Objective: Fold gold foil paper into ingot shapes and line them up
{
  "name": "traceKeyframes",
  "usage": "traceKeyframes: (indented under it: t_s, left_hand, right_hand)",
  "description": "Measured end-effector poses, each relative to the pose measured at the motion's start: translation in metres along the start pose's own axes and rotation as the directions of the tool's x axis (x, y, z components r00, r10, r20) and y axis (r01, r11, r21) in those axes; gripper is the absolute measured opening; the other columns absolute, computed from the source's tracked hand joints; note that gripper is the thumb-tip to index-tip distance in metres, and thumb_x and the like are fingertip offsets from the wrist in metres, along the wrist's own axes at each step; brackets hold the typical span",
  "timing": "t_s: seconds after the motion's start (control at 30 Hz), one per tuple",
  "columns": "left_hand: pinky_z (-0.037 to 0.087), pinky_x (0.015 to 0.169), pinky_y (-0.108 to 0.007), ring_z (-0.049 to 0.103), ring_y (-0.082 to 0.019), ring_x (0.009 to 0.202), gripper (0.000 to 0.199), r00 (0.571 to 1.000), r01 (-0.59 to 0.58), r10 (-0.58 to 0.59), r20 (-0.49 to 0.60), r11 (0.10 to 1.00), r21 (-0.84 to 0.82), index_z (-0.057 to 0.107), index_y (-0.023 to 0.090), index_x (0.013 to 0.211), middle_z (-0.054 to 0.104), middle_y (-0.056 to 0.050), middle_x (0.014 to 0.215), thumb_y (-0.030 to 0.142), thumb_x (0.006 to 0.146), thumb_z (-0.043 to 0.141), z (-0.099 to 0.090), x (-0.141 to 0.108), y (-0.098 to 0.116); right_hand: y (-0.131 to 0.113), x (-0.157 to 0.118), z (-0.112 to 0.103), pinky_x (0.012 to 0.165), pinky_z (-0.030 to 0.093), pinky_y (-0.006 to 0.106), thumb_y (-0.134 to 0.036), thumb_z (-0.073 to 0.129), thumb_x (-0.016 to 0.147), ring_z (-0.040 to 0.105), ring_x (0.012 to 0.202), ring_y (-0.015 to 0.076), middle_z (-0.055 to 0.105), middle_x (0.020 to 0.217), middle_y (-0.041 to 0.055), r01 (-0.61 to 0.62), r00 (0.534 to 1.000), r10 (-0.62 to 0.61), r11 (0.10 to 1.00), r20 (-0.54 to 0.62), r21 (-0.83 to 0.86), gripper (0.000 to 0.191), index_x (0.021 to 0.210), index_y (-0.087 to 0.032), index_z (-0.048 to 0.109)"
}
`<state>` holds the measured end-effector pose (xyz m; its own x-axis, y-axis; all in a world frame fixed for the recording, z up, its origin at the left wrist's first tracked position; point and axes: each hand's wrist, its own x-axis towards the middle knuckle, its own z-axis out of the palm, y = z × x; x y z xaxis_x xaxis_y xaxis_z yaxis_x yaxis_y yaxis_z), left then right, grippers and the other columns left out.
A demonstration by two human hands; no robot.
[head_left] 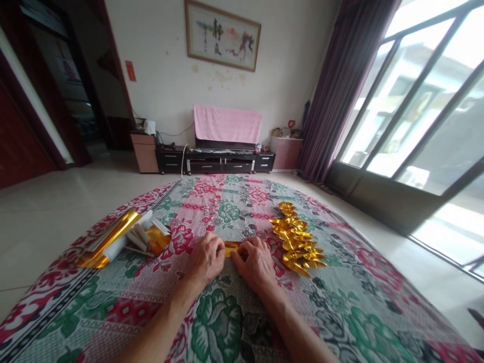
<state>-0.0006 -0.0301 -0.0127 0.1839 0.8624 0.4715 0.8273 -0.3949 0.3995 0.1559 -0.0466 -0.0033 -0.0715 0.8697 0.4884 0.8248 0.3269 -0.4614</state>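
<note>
A small strip of gold foil paper (231, 247) lies between my two hands, low over the patterned cloth. My left hand (208, 255) has its fingers curled in and pinches the strip's left end. At the other end, my right hand (256, 259) grips the paper with thumb and bent fingers. Part of the strip is hidden behind the fingers. To the right of my hands, several folded gold paper ingots (298, 239) lie in a slanting row. On the left rests a pile of gold and white paper sheets (124, 234), some curled into a roll.
A floral cloth (219, 312) covers the round surface under my hands. Beyond it stand a low black TV cabinet (221, 165) and a screen draped with a pink towel (228, 123). Purple curtains (340, 75) and large windows are on the right, a doorway on the left.
</note>
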Motion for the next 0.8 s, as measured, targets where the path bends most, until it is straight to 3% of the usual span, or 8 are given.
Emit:
traceKeyframes:
  t_s: [0.2, 0.4, 0.8]
  left_hand:
    - [0.043, 0.078, -0.03, 0.053, -0.016, 0.08, 0.011, 1.0, -0.004, 0.004, 0.005, 1.0, -0.01, 0.054, 0.019, 0.072, 0.052, -0.003, 0.079, 0.013, 0.077, 0.046, 0.002, 0.0, -0.002]
    - [0.042, 0.081, -0.032, 0.052, -0.017, 0.084, 0.01, 1.0, 0.015, -0.013, 0.024, 0.998, -0.06, 0.057, 0.019, 0.077, 0.053, -0.003, 0.082, 0.012, 0.075, 0.05, 0.002, 0.001, -0.005]
    - [0.041, 0.082, -0.031, 0.052, -0.016, 0.084, 0.023, 0.994, 0.071, -0.06, 0.095, 0.991, -0.116, 0.066, 0.021, 0.07, 0.054, -0.002, 0.083, 0.006, 0.071, 0.048, 0.0, 0.004, -0.006]
  right_hand:
    - [0.007, 0.002, 0.001, 0.079, 0.037, 0.031, -0.021, 0.061, 0.073, 0.052, 0.081, 0.017, 0.059, 0.086, 0.0037, 0.001, 0.999, -0.002, 1.0, 0.036, 0.026, 0.005, 0.068, -0.021, 0.063]
    - [0.015, 0.005, -0.001, 0.081, 0.037, 0.029, -0.014, 0.054, 0.076, 0.054, 0.085, 0.0163, 0.062, 0.091, 0.0032, 0.006, 0.996, -0.015, 0.994, 0.089, 0.107, 0.016, 0.07, -0.021, 0.067]
    - [0.012, -0.001, 0.002, 0.082, 0.037, 0.03, -0.009, 0.05, 0.075, 0.052, 0.086, 0.0165, 0.061, 0.09, 0.0033, 0.044, 0.999, -0.046, 0.996, 0.023, 0.073, 0.02, 0.071, -0.021, 0.066]
